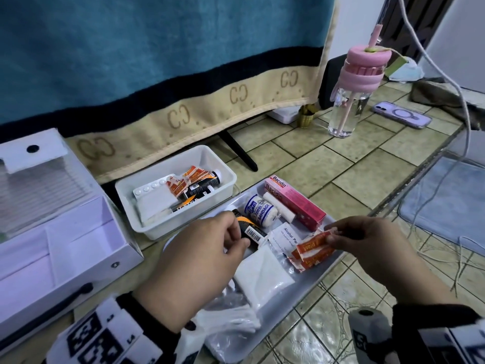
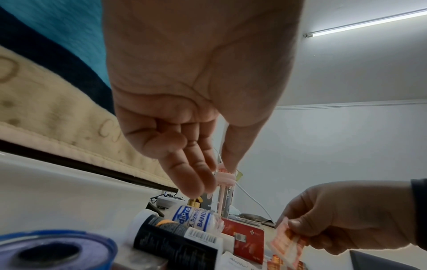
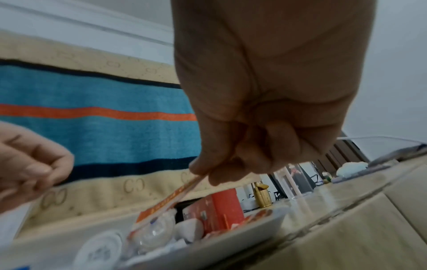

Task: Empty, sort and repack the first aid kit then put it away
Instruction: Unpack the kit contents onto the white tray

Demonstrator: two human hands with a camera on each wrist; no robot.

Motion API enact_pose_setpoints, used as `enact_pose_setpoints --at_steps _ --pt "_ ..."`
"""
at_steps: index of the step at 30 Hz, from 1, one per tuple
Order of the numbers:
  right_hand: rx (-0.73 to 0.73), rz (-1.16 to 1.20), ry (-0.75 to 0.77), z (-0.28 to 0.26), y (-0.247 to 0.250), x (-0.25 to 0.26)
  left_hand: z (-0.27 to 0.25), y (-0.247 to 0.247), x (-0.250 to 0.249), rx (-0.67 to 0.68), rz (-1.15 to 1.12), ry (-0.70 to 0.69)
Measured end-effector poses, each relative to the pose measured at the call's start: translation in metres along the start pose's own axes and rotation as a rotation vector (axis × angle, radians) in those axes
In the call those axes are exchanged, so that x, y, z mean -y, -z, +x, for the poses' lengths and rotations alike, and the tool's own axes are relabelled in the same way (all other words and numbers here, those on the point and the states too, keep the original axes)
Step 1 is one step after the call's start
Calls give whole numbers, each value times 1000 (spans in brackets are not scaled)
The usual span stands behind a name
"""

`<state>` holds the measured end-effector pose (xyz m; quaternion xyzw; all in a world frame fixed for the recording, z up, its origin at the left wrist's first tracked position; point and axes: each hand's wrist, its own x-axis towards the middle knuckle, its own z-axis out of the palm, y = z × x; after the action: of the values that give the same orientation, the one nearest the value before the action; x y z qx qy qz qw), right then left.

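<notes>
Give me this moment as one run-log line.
stage: sorting | right hand: pinches orange plaster strip above tray | left hand: empty, over black tube | kit box: open

dim indoor light, ceiling tube light (image 2: pixel 367 22), blurred wrist views

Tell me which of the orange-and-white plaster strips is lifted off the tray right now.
The plaster strip pinched in the right hand, at the tray's right edge. The other strips lie flat on the tray below it; more sit in the white bin.
</notes>
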<state>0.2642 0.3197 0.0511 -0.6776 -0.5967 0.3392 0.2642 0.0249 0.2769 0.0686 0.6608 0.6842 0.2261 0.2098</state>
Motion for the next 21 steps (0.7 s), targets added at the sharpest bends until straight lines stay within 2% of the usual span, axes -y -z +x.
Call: enact_pose_setpoints --at_steps 5,11,17,21 --pt "-94 -306 15 1 -17 -2 0 3 4 -5 -11 7" --pt "-217 -482 62 -8 -29 1 -3 9 15 -20 -34 30" --pt "-243 -382 168 -21 -34 24 -16 29 28 -72 -20 57" --pt "-126 -224 332 -24 -48 68 -35 62 47 -151 4 91"
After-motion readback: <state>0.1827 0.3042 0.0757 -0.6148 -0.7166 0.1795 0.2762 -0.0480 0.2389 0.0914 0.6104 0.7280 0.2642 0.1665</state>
